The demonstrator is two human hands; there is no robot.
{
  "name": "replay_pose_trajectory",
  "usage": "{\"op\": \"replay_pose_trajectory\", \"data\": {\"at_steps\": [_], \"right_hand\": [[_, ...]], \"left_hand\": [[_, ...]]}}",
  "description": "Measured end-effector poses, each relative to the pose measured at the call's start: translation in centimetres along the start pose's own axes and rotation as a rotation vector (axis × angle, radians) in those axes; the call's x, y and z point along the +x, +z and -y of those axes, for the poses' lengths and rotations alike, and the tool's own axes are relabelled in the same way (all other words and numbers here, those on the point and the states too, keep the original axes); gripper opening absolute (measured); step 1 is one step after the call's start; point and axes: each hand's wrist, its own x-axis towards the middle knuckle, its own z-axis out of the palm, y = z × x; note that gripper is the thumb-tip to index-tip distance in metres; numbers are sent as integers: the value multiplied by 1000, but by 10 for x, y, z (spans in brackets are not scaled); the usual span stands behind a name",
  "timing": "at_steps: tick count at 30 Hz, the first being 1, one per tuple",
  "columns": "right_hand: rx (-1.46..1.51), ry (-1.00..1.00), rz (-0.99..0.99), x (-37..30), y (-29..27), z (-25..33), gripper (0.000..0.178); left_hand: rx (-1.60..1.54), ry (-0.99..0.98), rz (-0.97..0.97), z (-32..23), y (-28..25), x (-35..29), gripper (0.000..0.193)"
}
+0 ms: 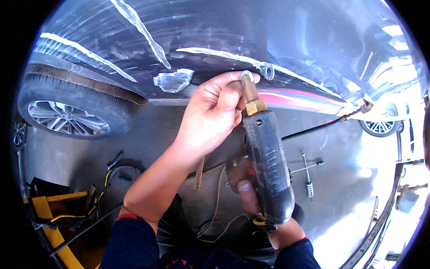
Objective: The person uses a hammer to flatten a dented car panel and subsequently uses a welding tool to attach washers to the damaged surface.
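Observation:
In my right hand [249,193] is a black pistol-shaped spot-welding gun [268,166], gripped by its handle, which the body partly hides. Its brass tip [251,92] points up toward the dark car panel [251,31]. My left hand [215,105] is closed at that tip, thumb and forefinger pinching a small silvery piece there, its shape mostly covered. Just right of the fingertips, a metal washer [268,71] stands out from the panel. It sits along a bare-metal ground strip [219,54].
A bare-metal patch [174,80] lies left of my hand. A car wheel [69,107] is at the left. A slide-hammer-like rod tool [307,175] lies on the floor at the right. Cables [219,188] run below my arms, and a yellow frame [53,228] stands at lower left.

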Motion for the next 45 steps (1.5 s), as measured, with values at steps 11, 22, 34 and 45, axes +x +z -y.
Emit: {"op": "replay_pose_trajectory", "data": {"at_steps": [11,22,34,45], "right_hand": [[-210,-138,-93,5,4,-9,27],[-218,-35,-132,-1,7,10,25],[-179,-135,-270,0,12,-5,15],[-338,-91,-191,-3,8,10,25]], "left_hand": [[32,48,-34,0,12,8,28],[84,90,-47,0,13,8,29],[58,104,-41,2,14,10,29],[136,175,-80,2,15,10,30]]}}
